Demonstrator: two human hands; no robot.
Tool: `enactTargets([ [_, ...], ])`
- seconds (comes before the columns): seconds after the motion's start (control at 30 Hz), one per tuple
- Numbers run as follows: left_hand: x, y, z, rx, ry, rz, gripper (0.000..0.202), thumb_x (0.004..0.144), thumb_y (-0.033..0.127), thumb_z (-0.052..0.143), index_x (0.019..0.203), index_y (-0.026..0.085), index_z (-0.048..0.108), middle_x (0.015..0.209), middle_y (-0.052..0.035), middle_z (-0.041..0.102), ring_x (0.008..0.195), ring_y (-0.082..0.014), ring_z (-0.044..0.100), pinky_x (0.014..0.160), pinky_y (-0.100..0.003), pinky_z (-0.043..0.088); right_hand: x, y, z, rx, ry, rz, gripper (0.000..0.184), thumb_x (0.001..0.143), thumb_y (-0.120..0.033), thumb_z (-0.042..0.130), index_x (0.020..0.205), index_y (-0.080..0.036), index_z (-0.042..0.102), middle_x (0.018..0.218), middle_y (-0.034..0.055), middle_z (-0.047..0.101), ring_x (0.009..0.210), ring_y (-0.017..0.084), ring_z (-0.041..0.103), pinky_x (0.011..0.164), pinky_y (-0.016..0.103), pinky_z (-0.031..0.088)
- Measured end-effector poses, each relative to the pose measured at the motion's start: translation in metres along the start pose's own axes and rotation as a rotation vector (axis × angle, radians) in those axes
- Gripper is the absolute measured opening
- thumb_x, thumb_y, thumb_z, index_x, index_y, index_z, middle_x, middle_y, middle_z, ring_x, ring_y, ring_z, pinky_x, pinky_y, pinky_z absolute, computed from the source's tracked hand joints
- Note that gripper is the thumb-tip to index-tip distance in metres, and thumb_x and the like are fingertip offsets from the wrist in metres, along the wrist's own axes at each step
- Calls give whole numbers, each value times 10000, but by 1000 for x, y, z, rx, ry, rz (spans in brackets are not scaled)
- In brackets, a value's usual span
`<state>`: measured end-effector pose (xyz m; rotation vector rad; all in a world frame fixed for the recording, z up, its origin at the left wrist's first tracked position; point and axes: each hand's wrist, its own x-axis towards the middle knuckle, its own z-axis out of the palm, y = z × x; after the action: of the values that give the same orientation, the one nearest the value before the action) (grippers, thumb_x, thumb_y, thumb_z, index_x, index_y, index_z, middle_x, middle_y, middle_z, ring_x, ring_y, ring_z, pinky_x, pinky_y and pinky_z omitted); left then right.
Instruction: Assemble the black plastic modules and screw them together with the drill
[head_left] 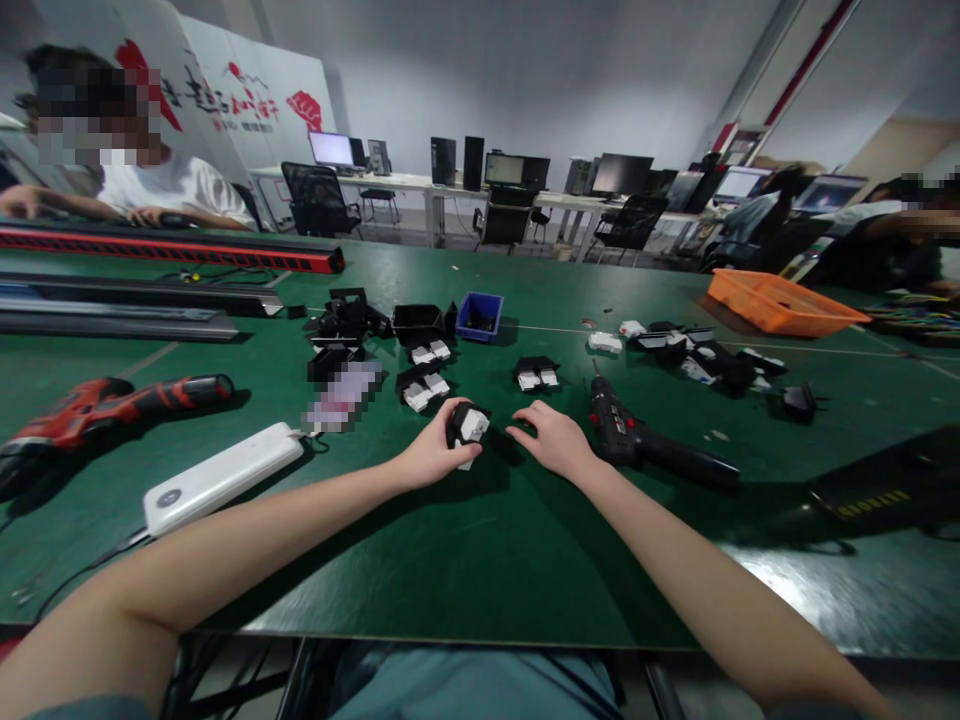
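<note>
My left hand (436, 446) is closed around a black plastic part with white blocks (472, 427), held just above the green table. Right of it, my right hand (553, 438) hovers with thumb and fingers apart and nothing between them. Behind my right hand lies a similar black-and-white part (536, 374). Two more such parts, one nearer (424, 390) and one farther (430, 352), lie beyond my left hand. A black cordless screwdriver (637, 432) rests just right of my right hand, its bit pointing away from me.
A blue bin (480, 316) holds small dark pieces. Black housings (346, 318) stand left of it. At left lie a red power tool (97, 420), a white power bank (223, 478) and long rails (150, 240). An orange tray (780, 302) stands right; another person (172, 190) sits far left.
</note>
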<state>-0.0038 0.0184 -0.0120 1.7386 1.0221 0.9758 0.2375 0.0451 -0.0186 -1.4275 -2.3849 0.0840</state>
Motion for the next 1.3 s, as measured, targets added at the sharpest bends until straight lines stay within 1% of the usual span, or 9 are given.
enactTargets([
  [0.2,-2,4,1,-27,16,-76,577,741,263,665,1251,189,407,997,-43,586,922,-201,593,846,-349,492,7,5,9,178,47,5,124,906,-274,574,867,-209,671,861,29,633,777,166,605,698,292,434],
  [0.3,-2,4,1,-29,20,-43,569,737,254,667,1240,180,412,1032,-54,578,944,-199,580,869,-354,483,6,2,5,309,85,-23,103,891,-238,581,856,-198,669,832,25,618,735,158,579,666,290,425],
  [0.47,0,0,4,-11,63,14,574,725,234,665,1235,166,411,1081,-69,571,988,-202,564,914,-369,465,-4,-27,-9,685,202,-79,138,916,-276,562,948,-207,676,856,26,598,673,138,537,589,276,419],
  [0.57,0,-3,5,-3,66,17,602,724,238,662,1260,166,398,1073,-69,576,967,-204,574,895,-374,476,-13,-50,-12,804,228,-96,131,907,-286,589,952,-234,700,877,25,575,714,143,543,609,281,447],
  [0.67,-2,-6,6,10,49,32,670,704,225,672,1298,170,367,1075,-68,573,962,-210,581,889,-379,483,-17,-66,-10,832,250,-131,121,887,-270,623,955,-273,722,996,41,547,906,180,567,769,331,497],
  [0.73,-3,-8,6,28,33,52,707,686,203,673,1317,167,355,1104,-75,561,984,-218,577,902,-381,480,-18,-71,-8,809,279,-147,123,874,-255,642,947,-297,732,1091,47,528,1057,211,532,909,391,471],
  [0.8,-3,-10,6,46,22,74,728,672,183,670,1327,161,354,1149,-87,544,1023,-230,567,927,-382,469,-16,-73,-6,774,280,-161,128,862,-238,659,935,-309,737,1160,45,522,1132,229,492,972,429,435],
  [1.17,-5,-6,6,81,23,82,726,685,190,659,1340,152,348,1211,-110,529,1073,-239,556,963,-381,449,-13,-73,-4,770,211,-98,92,831,-237,679,906,-283,708,1207,41,523,1191,237,469,1057,463,359],
  [1.3,-5,-5,7,64,8,108,712,697,204,661,1334,156,347,1238,-117,527,1102,-243,555,983,-382,445,-13,-74,-2,828,225,-34,356,785,-214,687,1125,-279,610,1250,70,491,1197,249,472,986,433,426],
])
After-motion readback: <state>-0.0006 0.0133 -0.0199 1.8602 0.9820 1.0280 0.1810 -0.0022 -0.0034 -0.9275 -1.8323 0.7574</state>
